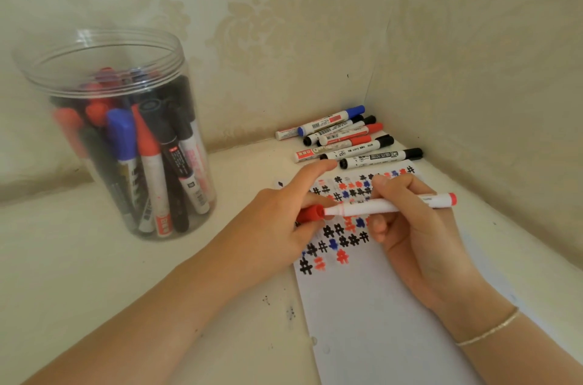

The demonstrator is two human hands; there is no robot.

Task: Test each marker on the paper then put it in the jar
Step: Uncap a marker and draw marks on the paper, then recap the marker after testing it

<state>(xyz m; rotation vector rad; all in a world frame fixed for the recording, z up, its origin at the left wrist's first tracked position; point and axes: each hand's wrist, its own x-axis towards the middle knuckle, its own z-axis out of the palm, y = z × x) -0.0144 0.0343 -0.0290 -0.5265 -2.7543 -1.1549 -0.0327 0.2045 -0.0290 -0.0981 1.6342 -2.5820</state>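
Observation:
My right hand (407, 217) grips a white marker with a red end (388, 205), held level above the paper (378, 315). My left hand (284, 214) holds the marker's red cap (310, 215) right at its tip; whether the cap is seated I cannot tell. The paper carries several black, red and blue hash marks on its far half. A clear plastic jar (104, 47) stands open at the left, with several markers upright inside. A pile of loose markers (347, 138) lies in the corner beyond the paper.
The work surface is a pale shelf (126, 274) boxed in by patterned walls at the back and at the right (473, 69). Small ink specks (290, 312) dot the surface left of the paper.

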